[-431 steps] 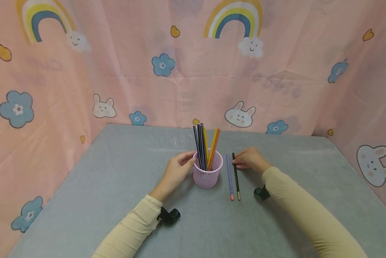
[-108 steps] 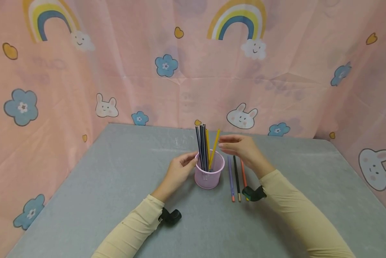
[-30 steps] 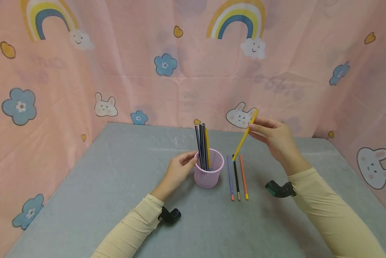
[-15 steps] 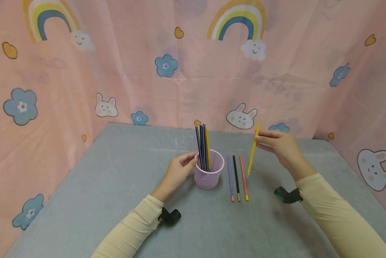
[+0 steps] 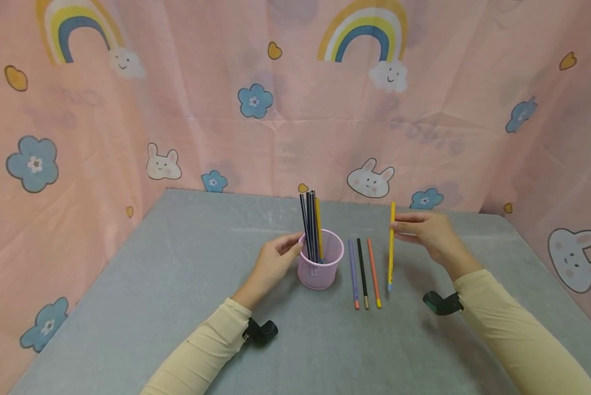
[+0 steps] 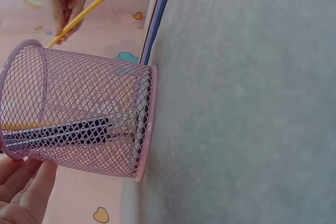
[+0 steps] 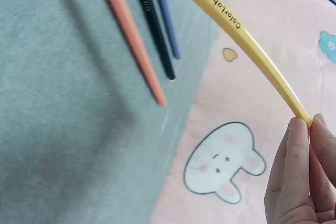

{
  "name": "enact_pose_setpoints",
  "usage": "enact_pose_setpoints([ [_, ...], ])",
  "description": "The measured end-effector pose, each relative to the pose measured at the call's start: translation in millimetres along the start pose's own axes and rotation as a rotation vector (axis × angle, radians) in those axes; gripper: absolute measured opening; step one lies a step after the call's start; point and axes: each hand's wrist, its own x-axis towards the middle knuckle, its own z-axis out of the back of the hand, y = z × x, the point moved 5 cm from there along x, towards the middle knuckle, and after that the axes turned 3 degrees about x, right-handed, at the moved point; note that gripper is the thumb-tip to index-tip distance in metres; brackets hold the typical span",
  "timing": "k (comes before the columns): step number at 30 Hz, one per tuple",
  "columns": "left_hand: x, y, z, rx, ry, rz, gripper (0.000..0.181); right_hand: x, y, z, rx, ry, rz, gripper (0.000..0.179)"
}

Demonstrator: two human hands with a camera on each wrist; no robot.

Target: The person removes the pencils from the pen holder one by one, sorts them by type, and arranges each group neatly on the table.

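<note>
With its thumb and fingertips, my left hand point(image 5: 273, 259) grips the rim of a pink mesh pencil cup point(image 5: 317, 275), which stands upright on the table. Several dark striped pencils point(image 5: 309, 227) and one yellow pencil point(image 5: 319, 227) lean inside it. My right hand point(image 5: 432, 235) pinches another yellow pencil point(image 5: 391, 255) close to its upper end. That pencil slants with its blue-tipped end low, just above the table. To its left lie a purple pencil point(image 5: 353, 274), a black pencil point(image 5: 362, 274) and an orange pencil point(image 5: 373, 274), side by side. In the right wrist view, lettering shows on the held yellow pencil point(image 7: 247, 40).
The grey table point(image 5: 216, 340) runs back to a pink curtain point(image 5: 295, 137) printed with rainbows, flowers and rabbits. A black wrist camera point(image 5: 260, 332) sits on the left sleeve and another black wrist camera point(image 5: 442, 303) on the right.
The orange pencil, then a yellow one, have left the cup; the orange lies beside the black. My right hand has carried the yellow pencil right and lowered it. The left hand stays at the cup.
</note>
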Motion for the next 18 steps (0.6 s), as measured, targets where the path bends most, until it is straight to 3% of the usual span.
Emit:
enact_pose_setpoints([
  [12, 0.2, -0.2, 0.3, -0.001, 0.001, -0.003, 0.034, 28.7, -48.7, 7.9, -0.025, 0.034, -0.083, 0.053],
  [14, -0.2, -0.2, 0.4, 0.004, -0.001, -0.001, 0.034, 32.9, -56.9, 8.3, -0.042, 0.002, -0.125, 0.052],
  [18, -0.8, -0.9, 0.3, 0.008, -0.002, -0.002, 0.034, 26.0, -53.9, 3.4, -0.079, -0.006, -0.161, 0.055],
])
